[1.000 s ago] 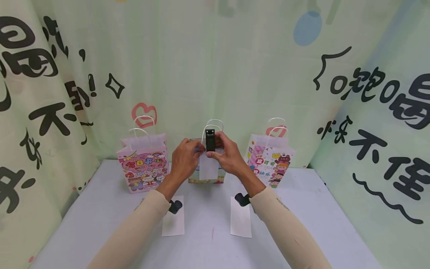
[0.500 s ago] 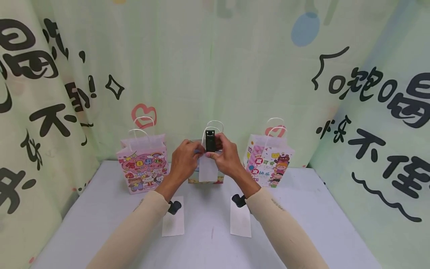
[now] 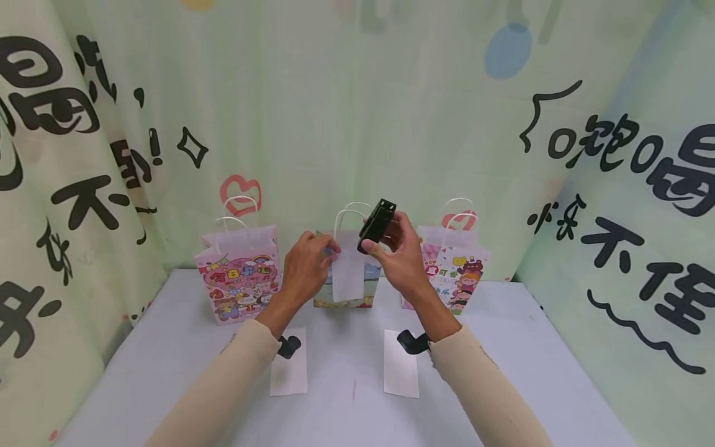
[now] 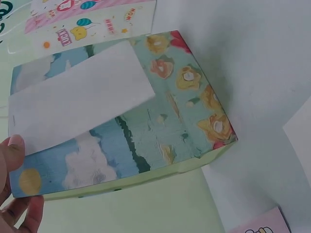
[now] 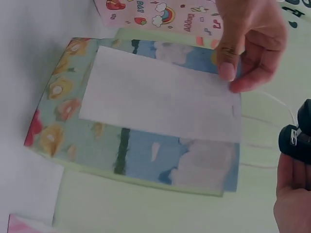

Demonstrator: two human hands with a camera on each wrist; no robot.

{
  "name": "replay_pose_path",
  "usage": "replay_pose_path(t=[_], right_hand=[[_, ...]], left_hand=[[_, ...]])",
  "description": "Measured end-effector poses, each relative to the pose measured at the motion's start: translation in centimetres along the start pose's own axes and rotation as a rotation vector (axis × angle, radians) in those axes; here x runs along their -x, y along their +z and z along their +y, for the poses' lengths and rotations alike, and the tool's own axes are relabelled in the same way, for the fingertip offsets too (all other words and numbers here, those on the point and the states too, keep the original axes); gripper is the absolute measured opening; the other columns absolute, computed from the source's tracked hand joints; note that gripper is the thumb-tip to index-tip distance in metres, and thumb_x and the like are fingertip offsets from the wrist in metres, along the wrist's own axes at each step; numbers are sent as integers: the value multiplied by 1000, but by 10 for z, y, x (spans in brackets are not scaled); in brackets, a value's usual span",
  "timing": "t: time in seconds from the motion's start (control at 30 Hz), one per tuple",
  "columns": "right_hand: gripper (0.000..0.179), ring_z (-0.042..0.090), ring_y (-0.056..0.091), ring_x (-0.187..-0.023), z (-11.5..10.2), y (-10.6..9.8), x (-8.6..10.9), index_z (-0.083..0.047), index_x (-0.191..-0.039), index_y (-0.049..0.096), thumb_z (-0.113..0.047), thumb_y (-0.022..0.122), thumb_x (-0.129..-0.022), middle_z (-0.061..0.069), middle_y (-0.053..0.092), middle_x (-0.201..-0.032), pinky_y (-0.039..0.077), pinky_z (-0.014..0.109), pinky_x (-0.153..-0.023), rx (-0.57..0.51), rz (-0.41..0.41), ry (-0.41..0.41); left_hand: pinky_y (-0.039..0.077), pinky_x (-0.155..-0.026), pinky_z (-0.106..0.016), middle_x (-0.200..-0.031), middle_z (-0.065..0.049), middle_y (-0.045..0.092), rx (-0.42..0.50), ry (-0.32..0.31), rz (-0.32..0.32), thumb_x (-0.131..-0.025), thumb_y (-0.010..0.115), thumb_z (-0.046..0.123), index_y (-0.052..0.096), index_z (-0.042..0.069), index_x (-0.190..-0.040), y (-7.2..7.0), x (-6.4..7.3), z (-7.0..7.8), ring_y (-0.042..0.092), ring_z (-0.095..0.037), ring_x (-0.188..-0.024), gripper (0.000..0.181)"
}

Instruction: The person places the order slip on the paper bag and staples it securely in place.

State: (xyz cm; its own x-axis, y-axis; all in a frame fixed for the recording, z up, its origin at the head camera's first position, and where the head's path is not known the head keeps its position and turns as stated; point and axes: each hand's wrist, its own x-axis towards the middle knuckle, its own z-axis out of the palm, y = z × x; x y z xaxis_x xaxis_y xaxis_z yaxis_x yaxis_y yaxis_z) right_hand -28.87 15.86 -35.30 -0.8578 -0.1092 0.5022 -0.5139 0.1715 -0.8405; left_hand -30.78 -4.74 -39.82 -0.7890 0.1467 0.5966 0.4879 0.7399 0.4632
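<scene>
My left hand (image 3: 306,264) pinches the top edge of a blue-green flowered paper gift bag (image 4: 155,126) together with a white paper slip (image 3: 347,276). The slip hangs flat against the bag's front. A small staple shows near its upper edge in both wrist views. To the right, my right hand (image 3: 403,256) grips a black stapler (image 3: 377,225), tilted and apart from the bag. In the right wrist view the stapler (image 5: 301,138) is partly cut off by the frame edge.
Pink cartoon gift bags stand on the left (image 3: 240,279) and right; my right hand partly covers the right bag (image 3: 466,273). Two white paper slips, left (image 3: 289,372) and right (image 3: 401,372), lie on the white table (image 3: 354,422). A printed curtain (image 3: 313,124) hangs behind.
My right hand has drawn the stapler off the bag's top edge, to the right and slightly up, and tilted it. My left hand keeps its pinch on the bag and slip.
</scene>
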Motion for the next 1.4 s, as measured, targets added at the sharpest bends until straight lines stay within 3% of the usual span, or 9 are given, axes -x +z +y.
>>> replay_pose_path(t=[0.17, 0.33, 0.5, 0.7, 0.9, 1.27, 1.4], right_hand=[[60, 27, 66, -122, -4, -15, 23, -12, -146, 53, -17, 82, -93, 10, 69, -135, 51, 47, -116, 149, -2, 34], [67, 31, 66, -121, 9, -28, 51, -10, -149, 54, -23, 85, -91, 12, 68, -133, 53, 55, -110, 318, -38, 79], [73, 31, 65, -119, 23, -30, 74, -12, -152, 53, -27, 87, -89, 11, 69, -131, 55, 56, -106, 426, -84, 132], [76, 27, 63, -115, 37, -22, 93, -15, -153, 54, -26, 89, -87, 8, 68, -133, 59, 46, -97, 495, -138, 204], [78, 24, 63, -117, 45, -7, 113, -19, -153, 56, -29, 92, -84, 5, 66, -137, 62, 40, -95, 568, -228, 272], [69, 18, 59, -112, 62, 19, 135, -15, -144, 64, -37, 91, -84, 3, 66, -122, 54, 45, -95, 720, -411, 244], [68, 15, 58, -107, 66, 25, 140, -12, -140, 66, -39, 91, -83, 3, 65, -118, 52, 40, -89, 768, -464, 218]], left_hand=[[62, -88, -41, -110, -4, 77, 3, 21, 14, -95, 81, 16, 76, 17, -105, -2, 2, 0, 61, -24, -108, 11], [58, -101, -44, -122, -4, 78, -31, 83, 74, -93, 84, 18, 76, 17, -108, -8, 4, 0, 61, -26, -119, 17], [55, -107, -47, -128, -5, 77, -7, 114, 128, -89, 87, 14, 77, 15, -111, -20, 12, -3, 61, -27, -123, 24], [53, -107, -48, -125, -5, 77, -10, 166, 159, -87, 88, 13, 77, 13, -110, -36, 26, -11, 61, -28, -123, 25], [53, -104, -48, -124, -6, 79, -18, 150, 213, -83, 91, 10, 78, 12, -108, -52, 46, -23, 61, -28, -120, 28], [53, -99, -49, -123, -10, 78, -84, 110, 288, -79, 92, 3, 78, 7, -110, -86, 74, -50, 61, -33, -121, 35], [52, -99, -52, -123, -12, 78, -115, 90, 317, -75, 92, -2, 78, 5, -112, -99, 84, -64, 60, -35, -120, 40]])
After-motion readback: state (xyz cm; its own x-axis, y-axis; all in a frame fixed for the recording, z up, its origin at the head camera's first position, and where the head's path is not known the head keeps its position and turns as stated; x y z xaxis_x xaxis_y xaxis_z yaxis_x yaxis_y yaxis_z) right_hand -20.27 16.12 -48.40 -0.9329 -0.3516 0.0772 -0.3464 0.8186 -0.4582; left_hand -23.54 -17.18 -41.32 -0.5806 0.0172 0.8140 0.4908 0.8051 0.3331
